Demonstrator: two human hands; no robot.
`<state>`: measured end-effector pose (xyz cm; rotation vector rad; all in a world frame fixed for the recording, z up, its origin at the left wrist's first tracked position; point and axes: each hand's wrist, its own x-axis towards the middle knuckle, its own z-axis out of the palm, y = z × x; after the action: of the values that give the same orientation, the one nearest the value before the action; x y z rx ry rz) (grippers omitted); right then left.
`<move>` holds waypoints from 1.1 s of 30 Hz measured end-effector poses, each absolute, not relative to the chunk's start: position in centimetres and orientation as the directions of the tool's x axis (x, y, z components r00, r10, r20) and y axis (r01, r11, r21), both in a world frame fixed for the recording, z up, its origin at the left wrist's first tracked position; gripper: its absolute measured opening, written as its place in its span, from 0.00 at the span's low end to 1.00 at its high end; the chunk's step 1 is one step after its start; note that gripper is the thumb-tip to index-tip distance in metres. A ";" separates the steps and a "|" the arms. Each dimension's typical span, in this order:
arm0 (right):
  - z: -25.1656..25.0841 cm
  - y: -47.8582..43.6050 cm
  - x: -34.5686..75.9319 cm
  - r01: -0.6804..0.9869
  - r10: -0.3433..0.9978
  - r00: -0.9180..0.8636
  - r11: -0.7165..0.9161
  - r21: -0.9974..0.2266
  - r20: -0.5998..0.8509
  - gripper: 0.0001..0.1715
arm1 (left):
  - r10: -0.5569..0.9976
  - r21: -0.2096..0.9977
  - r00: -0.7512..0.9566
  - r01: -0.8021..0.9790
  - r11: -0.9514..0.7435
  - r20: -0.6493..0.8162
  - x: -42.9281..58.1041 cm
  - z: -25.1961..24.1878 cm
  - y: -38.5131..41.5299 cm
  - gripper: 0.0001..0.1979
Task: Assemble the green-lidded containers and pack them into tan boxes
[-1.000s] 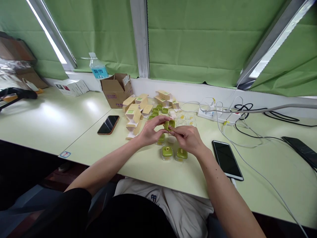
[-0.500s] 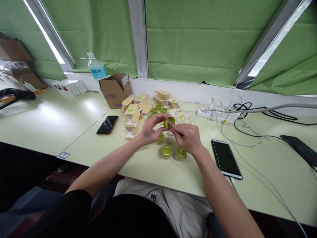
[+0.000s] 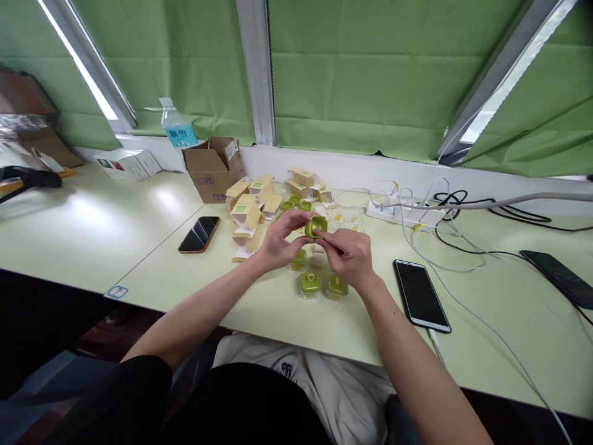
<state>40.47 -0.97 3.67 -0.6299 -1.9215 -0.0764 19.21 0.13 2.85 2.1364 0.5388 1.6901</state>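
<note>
Both my hands are raised over the pale green desk (image 3: 296, 315) and pinch one small green square lid (image 3: 317, 226) between them. My left hand (image 3: 278, 241) grips its left side with thumb and fingers curled. My right hand (image 3: 348, 254) holds its right edge from below. Under my hands stand small clear containers with green lids (image 3: 310, 283), three of them showing. Behind them lie loose green lids (image 3: 294, 201) and several small tan cartons (image 3: 250, 213), some open.
An open cardboard box (image 3: 214, 167) and a water bottle (image 3: 176, 128) stand at the back left. A dark phone (image 3: 199, 233) lies left of the cartons, another phone (image 3: 420, 295) to my right. A power strip (image 3: 407, 214) with tangled cables runs along the back right.
The green lid has turned in my fingers so its open face shows more. Both hands shifted slightly with the view; nothing was set down or picked up.
</note>
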 end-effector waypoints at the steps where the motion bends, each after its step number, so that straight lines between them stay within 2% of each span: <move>1: 3.7 -0.9 40.5 0.448 0.402 -0.299 0.860 -0.245 0.865 0.18 | 0.509 0.506 0.212 0.073 -0.859 0.834 19.2 2.9 0.1 0.17; 6: 3.5 -0.6 40.8 0.400 0.506 -0.348 0.842 -0.363 0.789 0.15 | 0.519 0.517 0.221 0.070 -0.853 0.826 18.9 2.8 -0.1 0.15; 10: 3.4 -0.7 40.9 0.357 0.616 -0.361 0.785 -0.506 0.700 0.14 | 0.533 0.523 0.224 0.105 -0.846 0.816 19.1 2.4 0.2 0.18; 16: 4.5 -1.2 41.4 0.358 0.630 -0.197 0.759 -0.543 0.751 0.12 | 0.548 0.532 0.154 0.137 -0.836 0.822 18.8 2.1 1.4 0.24; 18: 4.8 -1.2 41.7 0.473 0.660 -0.203 0.713 -0.517 0.723 0.08 | 0.565 0.539 0.103 0.202 -0.818 0.819 18.2 2.0 1.8 0.26; 20: 4.9 -1.2 41.9 0.638 0.698 -0.302 0.654 -0.407 0.649 0.02 | 0.567 0.535 0.083 0.243 -0.809 0.820 17.6 2.0 2.1 0.27; 22: 4.9 -1.2 41.8 0.740 0.721 -0.412 0.622 -0.258 0.556 0.06 | 0.562 0.527 0.088 0.255 -0.811 0.822 17.3 2.1 2.1 0.27; 24: 4.7 -1.3 41.3 0.776 0.735 -0.471 0.608 -0.167 0.487 0.07 | 0.548 0.512 0.096 0.254 -0.821 0.831 17.3 2.2 2.1 0.27; 30: 5.4 -1.9 40.2 0.878 0.871 -0.432 0.465 -0.110 0.232 0.10 | 0.529 0.495 0.097 0.245 -0.833 0.843 17.7 2.2 1.9 0.27; 33: 5.8 -2.1 39.9 0.898 0.896 -0.417 0.432 -0.088 0.151 0.12 | 0.522 0.492 0.081 0.241 -0.837 0.849 17.7 2.0 2.0 0.28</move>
<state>39.86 -2.15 5.82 -1.5870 -2.5062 -0.0098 17.70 2.02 1.98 2.1317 0.7706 1.8339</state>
